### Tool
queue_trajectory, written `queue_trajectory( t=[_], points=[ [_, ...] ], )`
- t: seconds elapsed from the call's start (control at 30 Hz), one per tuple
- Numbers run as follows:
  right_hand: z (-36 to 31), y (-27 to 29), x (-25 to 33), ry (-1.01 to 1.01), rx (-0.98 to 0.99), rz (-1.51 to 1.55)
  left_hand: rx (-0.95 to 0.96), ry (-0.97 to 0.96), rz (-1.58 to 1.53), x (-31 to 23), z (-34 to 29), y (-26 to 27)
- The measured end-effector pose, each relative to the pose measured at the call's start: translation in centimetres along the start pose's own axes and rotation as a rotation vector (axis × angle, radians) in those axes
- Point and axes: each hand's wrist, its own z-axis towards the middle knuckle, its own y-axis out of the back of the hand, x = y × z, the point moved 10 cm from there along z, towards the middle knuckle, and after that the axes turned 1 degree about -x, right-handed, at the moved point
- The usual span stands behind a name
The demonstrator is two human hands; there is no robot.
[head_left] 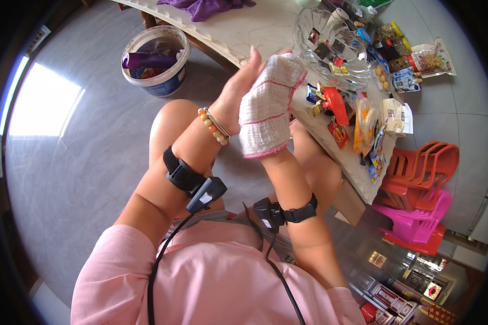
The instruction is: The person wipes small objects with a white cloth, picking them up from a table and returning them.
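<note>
Mid-view, a white gauze-like cloth [268, 103] with pink stripes and a pink edge covers my right hand [276, 154] like a mitt, down to the wrist. Its fingers are hidden inside. My left hand [238, 89], bare with a bead bracelet [214, 127] and a thin bangle, lies against the cloth's left side. The left thumb points up, stretched out. Behind the cloth most of the left fingers are out of sight; a bit of fingertip shows at its top. Both hands are raised together above my knees.
A white bucket [126, 76] holding a purple item stands on the grey floor at the left. The pale table [238, 33] bears a purple cloth [203, 8], a clear glass bowl [303, 49] and several snack packets [337, 105]. Red chairs [423, 170] and a pink chair [417, 219] are at the right.
</note>
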Motion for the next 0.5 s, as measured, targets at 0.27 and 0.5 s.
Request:
queue_trajectory(
  t=[0.27,0.5],
  points=[
    [-1.3,0.2,2.6,0.161,-0.022,-0.129,0.043,-0.050,-0.029,-2.1,-0.6,0.0],
    [-2.5,1.9,1.9,0.206,-0.248,-0.252,0.095,-0.075,-0.006,-2.0,-0.4,-0.1]
  ],
)
